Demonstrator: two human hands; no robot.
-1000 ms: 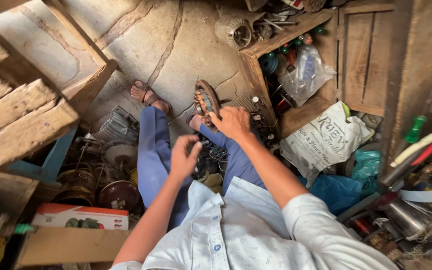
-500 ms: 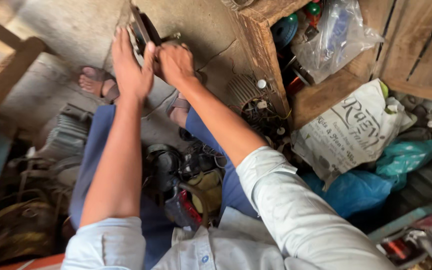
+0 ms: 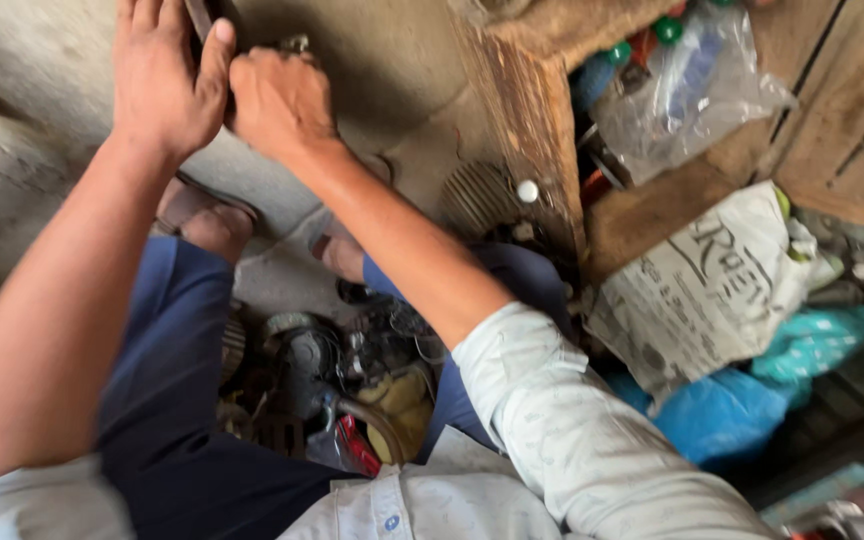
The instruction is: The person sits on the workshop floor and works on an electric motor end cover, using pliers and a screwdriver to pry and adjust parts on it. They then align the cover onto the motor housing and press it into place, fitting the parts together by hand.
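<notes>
Head view, looking down past your arms: both hands are raised together on one dark metal part at the top edge of frame, cut off by the border, so you can't tell what it is. It sits above the concrete floor, well clear of the clutter in your lap.

Left hand: fingers nearly straight, palm laid flat along the part's side, thumb pressed against it. Reads as bracing, likely to steady the piece, not a closed grasp.

Right hand: curled tight into a fist just beside the left thumb, touching it. Something small and metallic pokes out above the knuckles; whether the fist clamps that or the part itself is hidden.

Holding it up and out front probably keeps it free of the pile between your knees: old motor parts, wires, a yellowish housing.

Around you: wooden crate at right, clear plastic bag inside it, printed white sack, blue bag below that. Sandalled foot under your left forearm.
</notes>
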